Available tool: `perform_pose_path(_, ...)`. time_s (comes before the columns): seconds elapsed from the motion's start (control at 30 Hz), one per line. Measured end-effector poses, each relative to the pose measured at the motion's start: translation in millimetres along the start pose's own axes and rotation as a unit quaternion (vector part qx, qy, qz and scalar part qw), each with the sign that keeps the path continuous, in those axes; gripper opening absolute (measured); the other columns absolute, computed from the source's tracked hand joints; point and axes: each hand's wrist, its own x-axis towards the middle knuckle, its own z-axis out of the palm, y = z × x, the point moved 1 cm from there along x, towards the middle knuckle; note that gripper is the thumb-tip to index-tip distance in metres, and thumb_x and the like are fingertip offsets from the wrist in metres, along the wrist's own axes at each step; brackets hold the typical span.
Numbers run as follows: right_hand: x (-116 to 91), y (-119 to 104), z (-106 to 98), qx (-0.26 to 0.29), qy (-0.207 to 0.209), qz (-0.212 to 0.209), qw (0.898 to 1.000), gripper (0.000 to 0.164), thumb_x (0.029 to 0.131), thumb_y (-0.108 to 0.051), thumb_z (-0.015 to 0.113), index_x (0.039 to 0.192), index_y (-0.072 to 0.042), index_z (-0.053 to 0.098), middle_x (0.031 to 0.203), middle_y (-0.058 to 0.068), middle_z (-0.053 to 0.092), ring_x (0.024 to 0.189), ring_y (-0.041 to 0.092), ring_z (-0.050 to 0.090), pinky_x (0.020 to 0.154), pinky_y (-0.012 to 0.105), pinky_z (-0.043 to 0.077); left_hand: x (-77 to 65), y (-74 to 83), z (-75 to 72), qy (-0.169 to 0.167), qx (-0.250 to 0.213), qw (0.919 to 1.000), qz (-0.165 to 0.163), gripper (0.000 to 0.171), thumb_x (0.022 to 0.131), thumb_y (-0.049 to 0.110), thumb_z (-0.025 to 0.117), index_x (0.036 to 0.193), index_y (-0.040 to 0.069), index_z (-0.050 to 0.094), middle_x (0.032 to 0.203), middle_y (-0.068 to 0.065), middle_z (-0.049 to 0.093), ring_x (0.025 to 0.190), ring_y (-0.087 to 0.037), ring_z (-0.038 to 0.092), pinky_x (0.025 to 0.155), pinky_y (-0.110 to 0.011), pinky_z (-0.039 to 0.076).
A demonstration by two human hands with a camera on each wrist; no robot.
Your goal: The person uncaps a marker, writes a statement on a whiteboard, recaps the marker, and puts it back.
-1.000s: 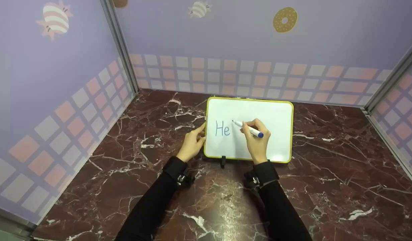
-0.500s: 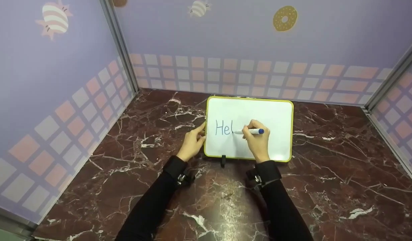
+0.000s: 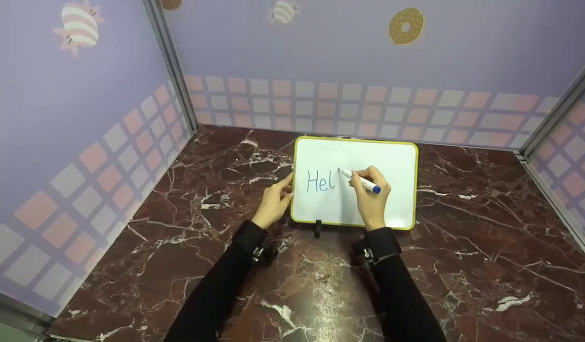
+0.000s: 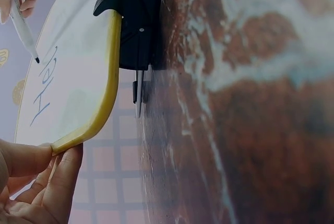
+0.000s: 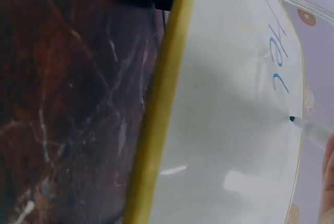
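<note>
A whiteboard [image 3: 378, 154] with a yellow frame leans on a black stand [image 4: 141, 25] that hooks over its lower edge. Blue letters "Hel" [image 3: 320, 181] are written on its left part. My left hand [image 3: 273, 202] pinches the board's left edge; in the left wrist view the thumb [image 4: 26, 158] lies on the front and the fingers behind. My right hand [image 3: 372, 197] grips a white marker [image 3: 368, 185] with a blue end, held like a pen. The marker's dark tip points at the board just right of the "l", level with its top.
The board stands on a dark red marbled table [image 3: 463, 266], near the patterned back wall [image 3: 349, 57]. A left side wall [image 3: 83, 156] and a right side wall [image 3: 565, 166] close in the table.
The "l" after "He" has been drawn with the marker moving downward. The right hand then moved up and right with the marker tip, away from that letter. The left hand keeps its place.
</note>
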Motion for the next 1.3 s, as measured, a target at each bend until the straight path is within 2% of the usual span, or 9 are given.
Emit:
perform_pose_path(0.2, 0, 0, -4, -0.010, -0.020, 0.003, 1.000, 0.023, 0.085, 0.014, 0.057, 0.064, 0.012, 0.049, 0.064, 0.024, 0.061, 0.051, 0.020, 0.061, 0.050, 0.012, 0.045, 0.4, 0.6, -0.6, 0.001, -0.001, 1.0000, -0.004, 0.057, 0.094, -0.004, 0.059, 0.149, 0.003, 0.043, 0.114, -0.026, 0.068, 0.098, -0.037, 0.071, 0.082, -0.042, 0.060)
perform_pose_path(0.3, 2, -2, -7, -0.018, -0.034, -0.003, 0.999, 0.026, 0.083, 0.016, 0.055, 0.060, 0.012, 0.044, 0.059, 0.023, 0.058, 0.046, 0.027, 0.058, 0.046, 0.011, 0.042, 0.4, -0.1, -0.5, 0.003, -0.002, 1.0000, -0.001, 0.057, 0.094, -0.004, 0.059, 0.148, 0.002, 0.043, 0.114, -0.027, 0.068, 0.096, -0.037, 0.071, 0.081, -0.042, 0.060)
perform_pose_path(0.43, 4, -4, -11, -0.026, -0.023, -0.016, 0.999, 0.026, 0.082, 0.017, 0.054, 0.059, 0.012, 0.042, 0.057, 0.023, 0.056, 0.046, 0.035, 0.056, 0.046, 0.012, 0.041, -0.3, -1.2, -0.2, 0.003, -0.003, 1.0000, 0.004, 0.057, 0.094, -0.004, 0.059, 0.148, 0.001, 0.043, 0.114, -0.028, 0.068, 0.095, -0.037, 0.071, 0.079, -0.042, 0.060)
perform_pose_path(0.63, 6, -3, -16, -0.029, 0.013, -0.015, 0.999, 0.026, 0.082, 0.016, 0.054, 0.060, 0.010, 0.043, 0.060, 0.022, 0.057, 0.047, 0.021, 0.057, 0.049, 0.012, 0.043, -0.4, -1.0, -0.3, 0.007, 0.000, 1.0000, 0.004, 0.057, 0.094, -0.004, 0.059, 0.148, 0.003, 0.044, 0.113, -0.027, 0.069, 0.095, -0.037, 0.072, 0.078, -0.042, 0.060)
perform_pose_path(0.77, 5, -1, -16, -0.033, 0.008, -0.014, 0.999, 0.026, 0.084, 0.016, 0.055, 0.061, 0.010, 0.044, 0.062, 0.022, 0.057, 0.050, 0.025, 0.059, 0.051, 0.013, 0.045, -0.1, -0.9, -0.1, 0.007, 0.000, 1.0000, 0.005, 0.057, 0.094, -0.003, 0.060, 0.148, 0.003, 0.044, 0.113, -0.027, 0.069, 0.096, -0.037, 0.072, 0.079, -0.042, 0.060)
perform_pose_path(0.97, 4, -3, -15, -0.059, 0.020, -0.046, 0.997, 0.028, 0.082, 0.019, 0.056, 0.060, 0.009, 0.042, 0.060, 0.021, 0.055, 0.050, -0.005, 0.051, 0.051, 0.009, 0.041, 0.0, -0.4, 0.2, 0.002, 0.001, 1.0000, 0.000, 0.057, 0.095, -0.003, 0.059, 0.149, 0.003, 0.043, 0.113, -0.026, 0.068, 0.096, -0.036, 0.071, 0.078, -0.042, 0.060)
perform_pose_path(1.03, 5, -4, -16, -0.060, 0.019, -0.052, 0.997, 0.029, 0.081, 0.020, 0.055, 0.059, 0.009, 0.039, 0.059, 0.021, 0.053, 0.049, -0.008, 0.048, 0.049, 0.008, 0.040, 0.3, -0.2, 0.3, 0.001, 0.003, 1.0000, -0.005, 0.057, 0.095, -0.003, 0.059, 0.149, 0.004, 0.043, 0.113, -0.026, 0.068, 0.097, -0.036, 0.071, 0.080, -0.042, 0.060)
perform_pose_path(1.13, 6, -4, -17, -0.057, 0.007, -0.043, 0.997, 0.030, 0.079, 0.020, 0.053, 0.059, 0.009, 0.035, 0.057, 0.021, 0.052, 0.044, -0.002, 0.049, 0.046, 0.008, 0.040, 0.7, -0.2, 0.2, 0.000, 0.007, 0.9999, -0.008, 0.057, 0.095, -0.003, 0.059, 0.149, 0.004, 0.043, 0.114, -0.026, 0.068, 0.099, -0.037, 0.071, 0.083, -0.043, 0.059)
perform_pose_path(1.3, 5, -3, -15, -0.046, -0.002, -0.015, 0.999, 0.029, 0.081, 0.017, 0.055, 0.058, 0.009, 0.039, 0.057, 0.021, 0.055, 0.044, 0.024, 0.058, 0.046, 0.011, 0.043, 0.7, -1.0, 0.3, 0.004, 0.011, 0.9999, 0.002, 0.057, 0.094, -0.004, 0.059, 0.148, 0.003, 0.044, 0.112, -0.027, 0.068, 0.097, -0.038, 0.071, 0.083, -0.043, 0.060)
